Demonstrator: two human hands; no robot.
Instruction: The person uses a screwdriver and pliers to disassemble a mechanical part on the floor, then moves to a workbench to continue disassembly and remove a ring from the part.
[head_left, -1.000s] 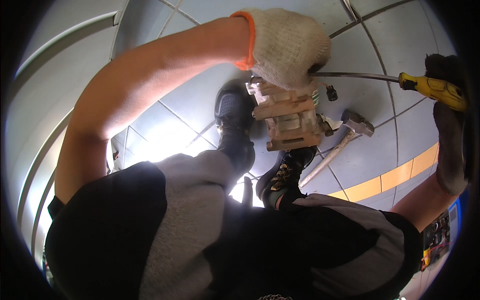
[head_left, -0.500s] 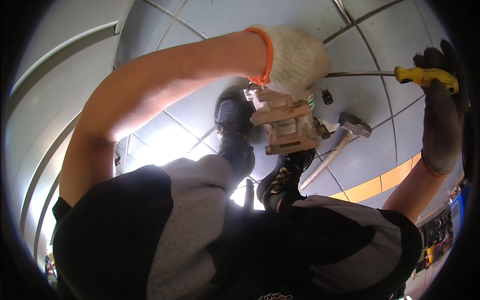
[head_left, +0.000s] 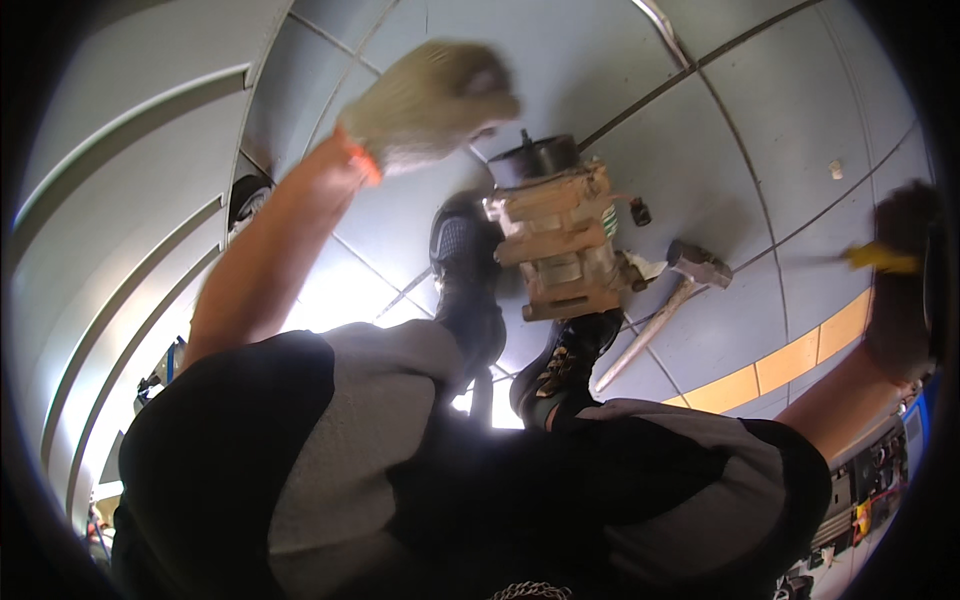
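Observation:
A dusty metal compressor with the look of a car air-conditioning part (head_left: 558, 245) rests between and against my shoes, its black pulley (head_left: 545, 160) on the far side. From its right side sticks a short wire with a black plug (head_left: 638, 211). My left hand (head_left: 435, 105), in a pale knit glove with an orange cuff, is raised to the upper left of the pulley, apart from it. Motion blurs its partly curled fingers. Far to the right, my right hand (head_left: 905, 230) in a dark glove is closed round the yellow handle of a screwdriver (head_left: 880, 259), whose shaft is smeared and points left.
A hammer (head_left: 698, 264) with a wooden handle lies on the grey tiled floor (head_left: 780, 110), right of the compressor. My black shoes (head_left: 468, 245) stand close to it. At the left are curved pale panels (head_left: 130, 150). A yellow floor stripe (head_left: 785, 370) runs at right.
My left hand has come off the pulley and moved left, uncovering it. The right hand with the screwdriver has drawn down and slightly right, away from the compressor.

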